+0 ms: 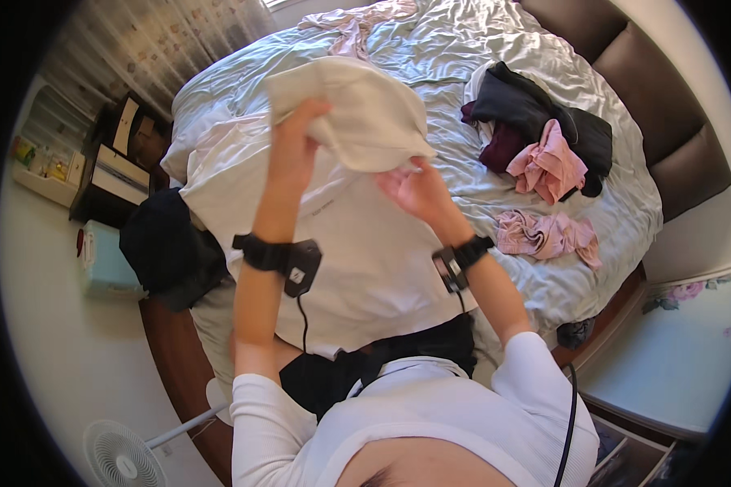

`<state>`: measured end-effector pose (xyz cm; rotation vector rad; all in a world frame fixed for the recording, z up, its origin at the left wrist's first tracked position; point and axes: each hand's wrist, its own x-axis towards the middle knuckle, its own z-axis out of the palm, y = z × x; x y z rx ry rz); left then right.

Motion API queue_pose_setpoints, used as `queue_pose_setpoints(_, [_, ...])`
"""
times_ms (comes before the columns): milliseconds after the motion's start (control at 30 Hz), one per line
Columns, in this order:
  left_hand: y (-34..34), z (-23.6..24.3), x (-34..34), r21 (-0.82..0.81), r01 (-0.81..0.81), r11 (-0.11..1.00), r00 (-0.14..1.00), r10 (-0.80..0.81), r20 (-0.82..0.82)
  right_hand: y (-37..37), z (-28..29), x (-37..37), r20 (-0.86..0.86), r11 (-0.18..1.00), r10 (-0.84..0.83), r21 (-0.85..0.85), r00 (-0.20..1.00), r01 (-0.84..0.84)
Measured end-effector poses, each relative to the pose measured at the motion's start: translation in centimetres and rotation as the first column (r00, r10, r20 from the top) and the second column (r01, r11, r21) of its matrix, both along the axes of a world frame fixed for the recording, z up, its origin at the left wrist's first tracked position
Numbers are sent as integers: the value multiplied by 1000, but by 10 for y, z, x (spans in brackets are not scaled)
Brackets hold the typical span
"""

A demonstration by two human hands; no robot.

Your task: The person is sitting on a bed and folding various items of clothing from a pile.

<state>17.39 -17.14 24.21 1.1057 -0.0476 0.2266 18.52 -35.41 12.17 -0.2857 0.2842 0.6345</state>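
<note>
My left hand grips a raised piece of cream cloth at its left side, fingers wrapped into it. My right hand pinches the lower right edge of that cloth, some fingertips partly hidden beneath it. Under both hands a large cream garment lies spread over the near part of the bed and my lap; whether it joins the raised piece I cannot tell. Straps with small devices circle both my wrists.
Dark and pink clothes lie piled on the bed at the right, with a pink garment nearer. Dark cloth lies at the left edge. A fan, a dresser and a pale blue box stand left.
</note>
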Motion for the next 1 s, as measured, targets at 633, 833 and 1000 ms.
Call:
queue_pose_setpoints(633, [222, -166, -92, 29, -645, 763, 705, 610, -362, -30, -50, 89, 165, 846, 422, -425, 891, -322])
queue_pose_setpoints(833, [166, -96, -198, 972, -190, 138, 980, 79, 181, -116, -16, -37, 143, -6, 978, -706, 151, 708])
queue_pose_setpoints(1000, [121, -150, -273, 952, 3, -307, 921, -369, -122, -158, -46, -90, -254, 56, 957, -312, -140, 948])
